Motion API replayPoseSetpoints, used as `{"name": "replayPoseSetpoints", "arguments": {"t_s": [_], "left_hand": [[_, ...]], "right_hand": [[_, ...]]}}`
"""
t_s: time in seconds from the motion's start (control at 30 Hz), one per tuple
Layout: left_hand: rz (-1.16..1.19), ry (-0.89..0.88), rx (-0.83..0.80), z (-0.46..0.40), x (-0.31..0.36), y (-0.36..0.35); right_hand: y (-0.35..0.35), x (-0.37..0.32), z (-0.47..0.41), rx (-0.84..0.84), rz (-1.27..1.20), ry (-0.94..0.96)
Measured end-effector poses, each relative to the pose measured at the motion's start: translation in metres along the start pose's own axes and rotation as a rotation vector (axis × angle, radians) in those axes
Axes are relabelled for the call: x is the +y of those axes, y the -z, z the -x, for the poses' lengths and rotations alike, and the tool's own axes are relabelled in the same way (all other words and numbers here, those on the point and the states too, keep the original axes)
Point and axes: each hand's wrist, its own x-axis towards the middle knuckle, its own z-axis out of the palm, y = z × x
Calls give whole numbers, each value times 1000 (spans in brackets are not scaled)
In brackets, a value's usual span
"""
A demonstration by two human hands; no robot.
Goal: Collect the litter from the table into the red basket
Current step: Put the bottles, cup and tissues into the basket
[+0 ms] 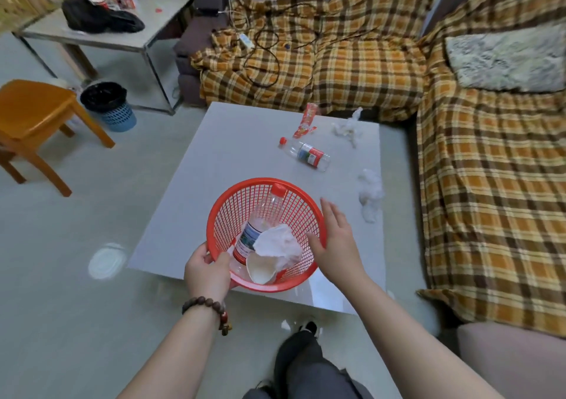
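The red basket (306, 202) is held over the near part of the grey table (220, 172). My left hand (206, 271) grips its near-left rim. Inside it lie a clear bottle with a red cap (263, 215), a crumpled white tissue (280, 242) and a white paper cup (260, 268). My right hand (335, 239) hovers over the basket's right rim, fingers spread and holding nothing. Farther out on the table lie another clear bottle (306, 153), a red wrapper (306, 121) and two white tissue wads (347, 127) (370, 193).
A plaid-covered sofa (490, 169) wraps around the table's far and right sides. An orange stool (33, 117) and a blue bin with a black liner (108, 104) stand on the floor to the left. A side table (147, 22) stands at the back left.
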Motion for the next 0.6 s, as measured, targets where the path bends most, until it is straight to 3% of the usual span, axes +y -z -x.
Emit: {"name": "replayPoseSetpoints", "arguments": {"t_s": [0.2, 0.6], "left_hand": [[-34, -29, -88, 45, -4, -28], [-73, -128, -118, 136, 6, -158]], "right_hand": [[37, 45, 37, -15, -53, -143], [149, 160, 39, 71, -131, -128]]}}
